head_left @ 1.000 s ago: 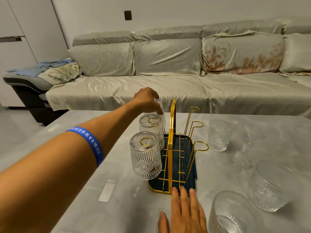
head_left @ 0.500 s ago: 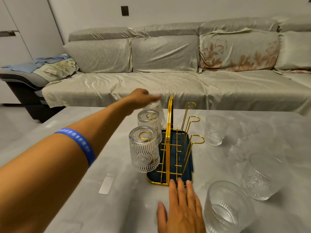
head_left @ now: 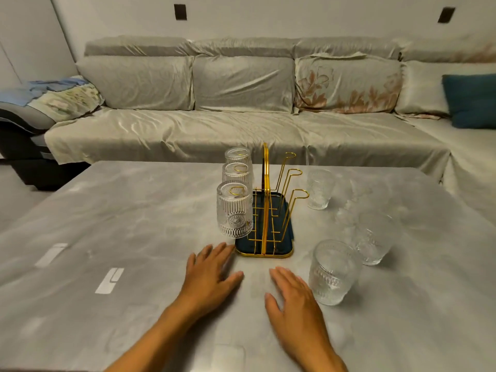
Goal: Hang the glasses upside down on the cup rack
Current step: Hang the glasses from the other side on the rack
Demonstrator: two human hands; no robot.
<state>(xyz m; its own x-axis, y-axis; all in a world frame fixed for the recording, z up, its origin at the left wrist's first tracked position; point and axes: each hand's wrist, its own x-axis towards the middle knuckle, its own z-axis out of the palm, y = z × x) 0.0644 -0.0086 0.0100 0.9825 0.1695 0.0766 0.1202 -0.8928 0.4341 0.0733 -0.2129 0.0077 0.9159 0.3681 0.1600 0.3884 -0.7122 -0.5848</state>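
Observation:
A gold wire cup rack [head_left: 265, 200] with a dark blue tray stands mid-table. Three ribbed clear glasses hang upside down on its left pegs: near glass [head_left: 234, 210], middle glass [head_left: 237, 173], far glass [head_left: 238, 155]. The three right pegs [head_left: 291, 194] are bare. Upright on the table to the right stand a far glass [head_left: 319, 189], a middle glass [head_left: 374, 237] and a near glass [head_left: 332, 272]. My left hand [head_left: 212, 272] lies flat and open in front of the rack. My right hand [head_left: 291, 294] lies flat and open beside the near upright glass.
The grey marbled table [head_left: 134, 224] stretches left of the rack with pale reflections on it. Behind it runs a long sofa [head_left: 241, 124] with a grey cover, cushions and a teal pillow [head_left: 469, 100] at the far right.
My left hand let go of the far hung glass and drew back to the table in front of the rack. My right hand slid back from the tray's edge. The view pulled back.

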